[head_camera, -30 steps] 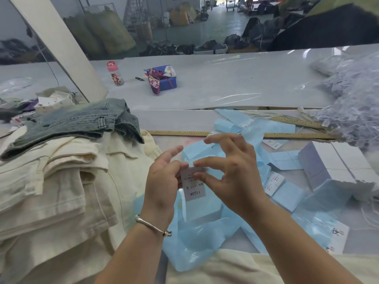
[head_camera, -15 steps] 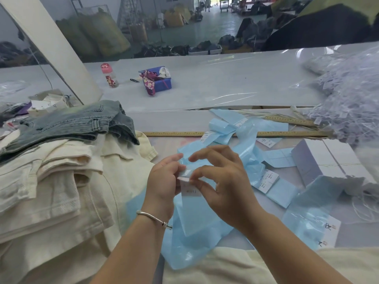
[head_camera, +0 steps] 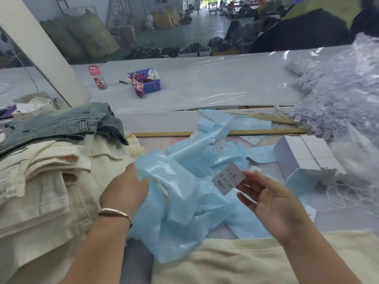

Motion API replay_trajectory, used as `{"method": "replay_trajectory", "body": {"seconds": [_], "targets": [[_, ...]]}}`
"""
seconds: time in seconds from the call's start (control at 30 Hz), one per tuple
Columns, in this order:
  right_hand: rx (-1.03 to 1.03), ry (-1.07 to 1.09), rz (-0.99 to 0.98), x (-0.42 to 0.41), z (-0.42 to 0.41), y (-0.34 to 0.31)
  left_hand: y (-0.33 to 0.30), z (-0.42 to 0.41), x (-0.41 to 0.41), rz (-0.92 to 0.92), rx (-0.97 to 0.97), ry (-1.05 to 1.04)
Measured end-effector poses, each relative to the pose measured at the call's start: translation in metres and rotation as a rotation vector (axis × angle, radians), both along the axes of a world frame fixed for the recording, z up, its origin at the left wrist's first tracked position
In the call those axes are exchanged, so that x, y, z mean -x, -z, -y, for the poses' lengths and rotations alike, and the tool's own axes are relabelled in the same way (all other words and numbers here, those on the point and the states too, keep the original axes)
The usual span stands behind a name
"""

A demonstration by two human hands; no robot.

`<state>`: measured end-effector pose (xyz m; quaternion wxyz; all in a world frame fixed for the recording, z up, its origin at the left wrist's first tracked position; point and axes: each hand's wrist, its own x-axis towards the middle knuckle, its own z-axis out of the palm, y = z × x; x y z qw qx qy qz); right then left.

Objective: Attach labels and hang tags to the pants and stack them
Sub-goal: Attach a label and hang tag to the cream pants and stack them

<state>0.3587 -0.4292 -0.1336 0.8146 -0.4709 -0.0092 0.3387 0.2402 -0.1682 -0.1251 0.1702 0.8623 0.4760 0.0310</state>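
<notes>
Right hand (head_camera: 272, 203) holding label (head_camera: 228, 178), "#1103"

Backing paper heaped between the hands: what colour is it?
Light blue backing paper, seen in the head view.
</notes>
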Motion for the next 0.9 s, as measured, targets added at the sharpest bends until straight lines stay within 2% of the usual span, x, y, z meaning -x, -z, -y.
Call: {"method": "replay_trajectory", "body": {"seconds": [0.03, 0.1, 0.13, 0.17, 0.2, 0.27, 0.3, 0.37, 0.43, 0.6, 0.8, 0.9], "targets": [[-0.027, 0.0, -0.033, 0.002, 0.006, 0.0, -0.007, 0.01, 0.004, 0.04, -0.095, 0.008], [-0.116, 0.003, -0.105, 0.007, 0.02, 0.0, -0.017, 0.041, 0.011, 0.355, -0.255, 0.084], [-0.167, 0.011, -0.141, 0.011, 0.027, -0.001, -0.022, 0.061, 0.011, 0.534, -0.233, 0.138], [-0.216, 0.018, -0.177, 0.016, 0.034, -0.001, -0.026, 0.083, 0.01, 0.673, -0.109, 0.186], [-0.257, 0.021, -0.207, 0.021, 0.041, -0.001, -0.03, 0.106, 0.009, 0.754, 0.1, 0.228], [-0.308, 0.019, -0.236, 0.031, 0.054, -0.003, -0.033, 0.151, 0.005, 0.802, 0.581, 0.266], [-0.322, 0.017, -0.235, 0.035, 0.061, -0.005, -0.032, 0.17, 0.003, 0.811, 0.754, 0.259], [-0.338, 0.017, -0.229, 0.038, 0.074, -0.008, -0.026, 0.202, -0.004, 0.849, 0.919, 0.221], [-0.335, 0.031, -0.236, 0.039, 0.088, -0.011, -0.021, 0.225, -0.011, 0.925, 0.956, 0.158], [-0.292, 0.023, -0.23, 0.031, 0.129, -0.01, -0.018, 0.263, -0.027, 1.008, 0.905, 0.002], [-0.304, 0.034, -0.212, 0.011, 0.178, -0.001, -0.016, 0.32, -0.047, 0.924, 1.037, 0.114], [-0.319, 0.021, -0.231, 0.0, 0.197, 0.007, -0.006, 0.347, -0.062, 0.987, 0.963, 0.0]]}}
